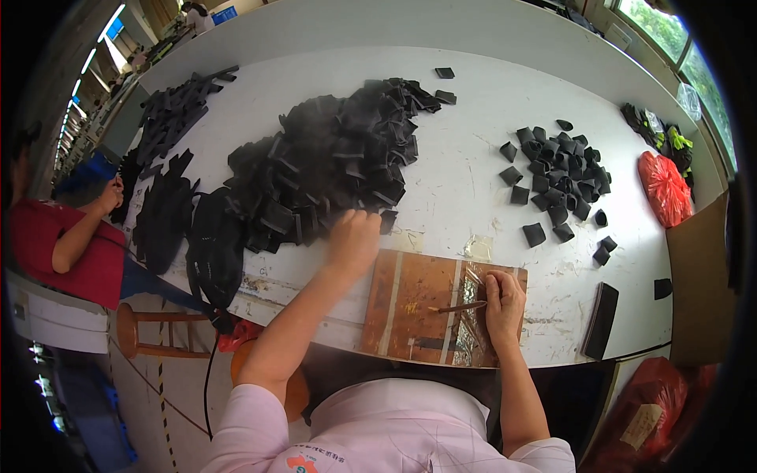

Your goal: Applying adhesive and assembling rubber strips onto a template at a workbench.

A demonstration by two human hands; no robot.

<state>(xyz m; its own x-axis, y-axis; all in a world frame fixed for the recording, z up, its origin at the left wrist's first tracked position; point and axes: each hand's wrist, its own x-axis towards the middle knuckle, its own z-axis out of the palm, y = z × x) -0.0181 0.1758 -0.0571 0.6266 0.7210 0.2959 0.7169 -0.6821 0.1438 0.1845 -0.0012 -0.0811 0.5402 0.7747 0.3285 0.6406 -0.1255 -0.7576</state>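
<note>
My left hand (355,239) reaches to the near edge of a large heap of black fabric pieces (339,146). Its fingers are bent down and closed, and what lies between them is hidden. Over the right side of a worn brown board (398,296) is my right hand (505,306), fingers curled. A thin brown stick with a pale tip (459,307) points left from its fingers across the board, apparently held in them. Shiny, glue-like residue covers a strip of the board beside that hand.
Right of the heap lies a smaller pile of black loops (560,169). A dark flat block (601,322) rests near the front edge. Red plastic bags (664,189) stand at the right. Black strips (177,110) lie at far left, where a person in red (71,252) sits.
</note>
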